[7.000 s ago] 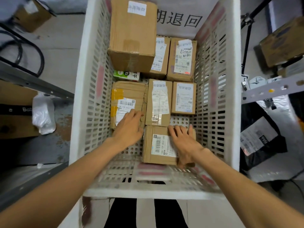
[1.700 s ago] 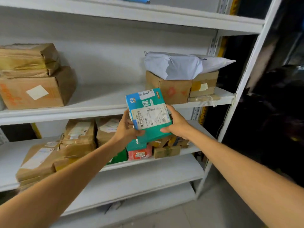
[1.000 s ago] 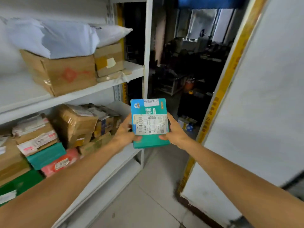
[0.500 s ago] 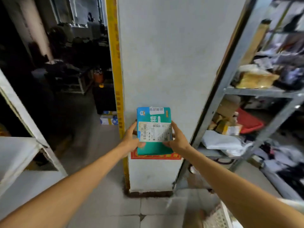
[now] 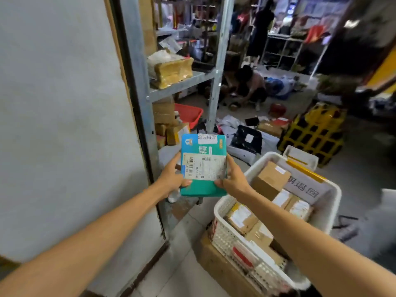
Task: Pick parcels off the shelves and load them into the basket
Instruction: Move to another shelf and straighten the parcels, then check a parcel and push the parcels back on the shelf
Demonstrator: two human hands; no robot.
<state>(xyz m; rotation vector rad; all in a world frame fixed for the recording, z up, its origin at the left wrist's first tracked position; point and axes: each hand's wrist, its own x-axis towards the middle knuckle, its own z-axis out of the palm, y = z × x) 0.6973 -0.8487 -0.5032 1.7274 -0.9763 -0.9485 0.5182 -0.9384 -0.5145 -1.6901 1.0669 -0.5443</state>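
I hold a teal and blue parcel box with a white shipping label upright in front of me. My left hand grips its left edge and my right hand grips its right edge. The white plastic basket stands on the floor at the lower right, below and to the right of the parcel. Several brown cardboard parcels lie inside it.
A white wall panel fills the left. A grey metal shelf rack with parcels and a red tray stands behind the parcel. A person crouches on the littered floor beyond. Yellow crates stand at the right.
My view has swung right from the white shelves, past the pillar, to the floor area; the basket has come into view. Both hands keep holding the teal parcel.
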